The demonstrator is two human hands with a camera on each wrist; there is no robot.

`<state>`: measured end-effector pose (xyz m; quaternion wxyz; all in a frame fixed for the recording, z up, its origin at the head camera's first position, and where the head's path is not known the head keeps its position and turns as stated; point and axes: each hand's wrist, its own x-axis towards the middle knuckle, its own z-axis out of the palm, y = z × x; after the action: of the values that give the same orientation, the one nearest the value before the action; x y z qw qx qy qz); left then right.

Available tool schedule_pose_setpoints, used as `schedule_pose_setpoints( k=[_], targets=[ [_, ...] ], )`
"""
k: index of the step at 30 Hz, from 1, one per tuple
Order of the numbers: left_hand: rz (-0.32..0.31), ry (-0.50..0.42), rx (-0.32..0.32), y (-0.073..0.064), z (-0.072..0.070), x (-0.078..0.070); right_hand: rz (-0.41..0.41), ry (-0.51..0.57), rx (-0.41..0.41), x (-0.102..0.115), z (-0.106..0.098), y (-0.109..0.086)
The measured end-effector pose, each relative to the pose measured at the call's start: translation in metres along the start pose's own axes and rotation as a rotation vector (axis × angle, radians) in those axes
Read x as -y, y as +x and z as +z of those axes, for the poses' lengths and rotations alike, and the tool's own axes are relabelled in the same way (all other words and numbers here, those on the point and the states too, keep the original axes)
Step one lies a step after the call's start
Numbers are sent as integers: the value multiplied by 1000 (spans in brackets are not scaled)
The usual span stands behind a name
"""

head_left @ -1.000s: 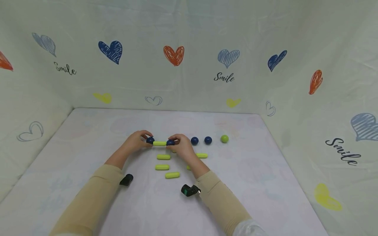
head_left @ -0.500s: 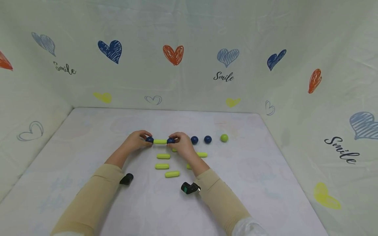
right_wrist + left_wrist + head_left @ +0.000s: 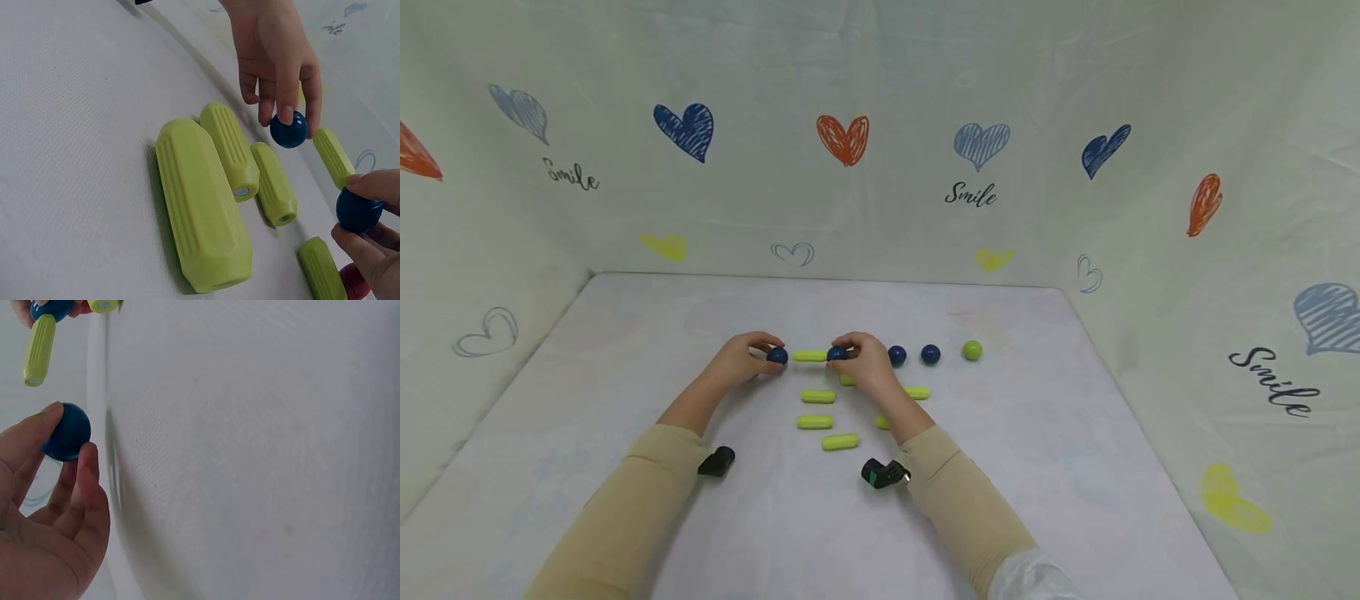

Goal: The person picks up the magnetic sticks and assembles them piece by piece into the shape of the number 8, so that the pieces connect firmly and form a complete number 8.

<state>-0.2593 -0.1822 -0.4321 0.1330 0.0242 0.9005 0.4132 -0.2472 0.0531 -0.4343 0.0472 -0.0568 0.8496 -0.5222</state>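
My left hand (image 3: 739, 361) pinches a dark blue ball (image 3: 70, 433) between thumb and fingertips. My right hand (image 3: 868, 365) pinches a second dark blue ball (image 3: 358, 210). From this second ball a lime-green grooved rod (image 3: 810, 356) sticks out toward the left hand, its near end against the ball. A narrow gap separates the rod's free end from the left ball, as the head view and left wrist view both show. That free end carries a small pale disc in the left wrist view. The right wrist view shows both hands raised beyond the loose rods.
Several loose green rods (image 3: 817, 397) lie in front of the hands, some partly hidden by the right forearm. Two more blue balls (image 3: 930, 354) and a green ball (image 3: 972, 350) sit to the right. A red ball-like thing (image 3: 354, 281) shows under the right hand.
The left ball has come away from the rod's left end, leaving a gap. The rod stays with the right-hand ball, and the hands have drawn slightly apart.
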Motion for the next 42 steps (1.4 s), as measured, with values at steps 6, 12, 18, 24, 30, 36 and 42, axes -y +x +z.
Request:
schedule_pose_setpoints(
  k=[6, 12, 18, 24, 30, 36, 42],
  targets=[
    [7, -20, -3, -5, -3, 0, 8, -1, 10, 0, 2, 2],
    [7, -29, -8, -9, -5, -3, 18, -8, 15, 0, 3, 3],
    [-2, -29, -10, -8, -5, -5, 13, -36, 14, 2, 5, 6],
    [15, -42, -7, -6, -5, -4, 17, -45, 13, 4, 8, 9],
    [22, -57, -2, -2, -7, -2, 10, -43, 28, 2, 10, 16],
    [-2, -69, -1, 2, -7, -1, -2, -73, 52, 0, 10, 23],
    [-20, -108, 16, 9, -8, 4, -19, -113, 78, -3, 10, 27]
  ],
)
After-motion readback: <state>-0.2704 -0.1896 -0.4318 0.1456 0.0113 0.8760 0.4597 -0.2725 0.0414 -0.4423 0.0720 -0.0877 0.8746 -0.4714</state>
